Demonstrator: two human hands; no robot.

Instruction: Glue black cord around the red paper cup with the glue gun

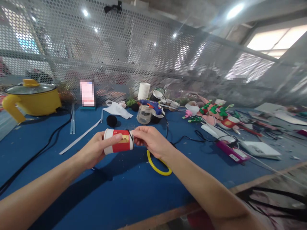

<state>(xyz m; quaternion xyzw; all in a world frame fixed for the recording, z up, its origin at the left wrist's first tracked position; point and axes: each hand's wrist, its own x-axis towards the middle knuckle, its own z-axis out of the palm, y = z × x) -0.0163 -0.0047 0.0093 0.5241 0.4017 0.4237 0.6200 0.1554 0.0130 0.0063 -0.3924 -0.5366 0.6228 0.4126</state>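
My left hand [94, 149] grips the paper cup [117, 145]; my right hand [153, 140] pinches black cord [131, 136], best taut around its end.

Cup [117, 147] mid-frame: matt smooth paper; pot [44, 101] upper left: glossy yellow plastic, clear lid [33, 88].

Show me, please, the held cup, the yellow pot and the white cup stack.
Held cup [122, 147], head view: red side.
Yellow pot [42, 103], head view: yellow body.
White cup stack [144, 92], head view: its side.
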